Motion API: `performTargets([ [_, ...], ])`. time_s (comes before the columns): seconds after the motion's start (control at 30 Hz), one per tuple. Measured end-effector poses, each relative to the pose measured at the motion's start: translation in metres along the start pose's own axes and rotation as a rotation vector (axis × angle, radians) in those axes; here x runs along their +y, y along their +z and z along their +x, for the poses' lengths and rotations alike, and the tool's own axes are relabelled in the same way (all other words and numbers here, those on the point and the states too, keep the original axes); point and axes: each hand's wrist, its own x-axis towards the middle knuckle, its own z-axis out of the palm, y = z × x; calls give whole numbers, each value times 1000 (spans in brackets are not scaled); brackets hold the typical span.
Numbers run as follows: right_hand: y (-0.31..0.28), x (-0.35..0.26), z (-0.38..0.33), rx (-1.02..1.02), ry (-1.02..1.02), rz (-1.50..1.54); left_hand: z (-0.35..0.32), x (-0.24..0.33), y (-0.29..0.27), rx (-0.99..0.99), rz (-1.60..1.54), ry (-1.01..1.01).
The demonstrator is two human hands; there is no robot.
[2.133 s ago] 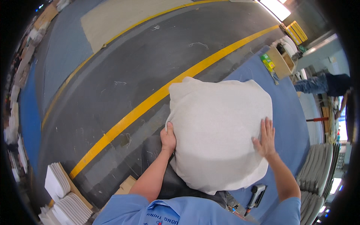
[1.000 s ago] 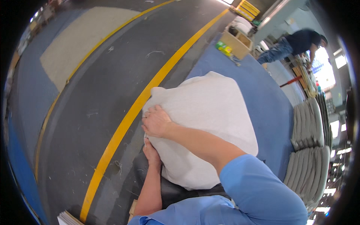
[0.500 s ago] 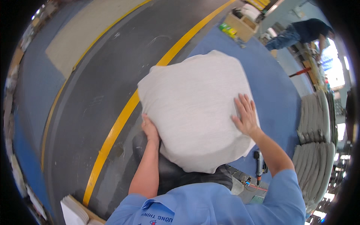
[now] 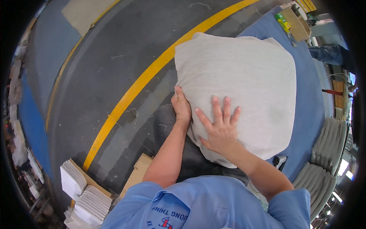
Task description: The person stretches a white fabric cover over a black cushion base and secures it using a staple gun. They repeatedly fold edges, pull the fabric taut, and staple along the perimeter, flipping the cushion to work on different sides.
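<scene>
A large, rounded-square cushion covered in light grey cloth lies before me, partly over the blue work surface and partly over my lap. Its cloth hangs loosely past the edges, with small folds at the near left side. My left hand grips the cloth at that left edge, the thumb showing and the other fingers mostly hidden. Flat on top, near the same side, rests my right hand, its fingers spread. What lies beneath the cloth is hidden.
A hand-held tool sits by the cushion's near right edge. Stacked grey pads stand at right, white pads at lower left. A wooden box is at the far right; a person's jeans-clad leg shows beyond.
My right hand has moved from the cushion's right side to its near left part. The view has shifted, placing the cushion farther right. My left hand still grips the left edge.
</scene>
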Motion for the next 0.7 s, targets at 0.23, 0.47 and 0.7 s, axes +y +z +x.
performTargets([
  [0.23,22,-21,16,7,-53,-197,10,-10,-7,-25,-103,-16],
  [0.47,-32,38,12,108,-217,112,11,-1,-3,-7,11,65],
  [0.7,-81,243,-69,-23,210,-189,5,-12,3,-9,-18,53],
])
